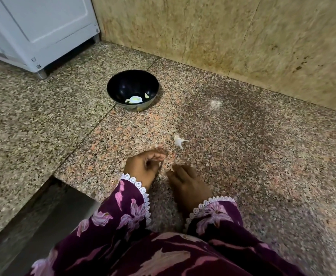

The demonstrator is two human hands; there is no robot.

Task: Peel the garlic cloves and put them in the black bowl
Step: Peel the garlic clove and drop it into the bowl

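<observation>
With peeled cloves [136, 99] lying in the black bowl [123, 84] upper centre, the left hand [143, 162] is curling empty and the right hand [187, 184] is resting open, advisably reaching next for fresh garlic.

I count one black bowl [132, 87] on the granite counter [242, 156], toward its far edge. Inside the bowl I see two peeled garlic cloves [147, 95]. One piece of garlic skin [179, 140] lies on the counter. My two hands are over the near edge: left hand [144, 163], right hand [187, 185].
</observation>
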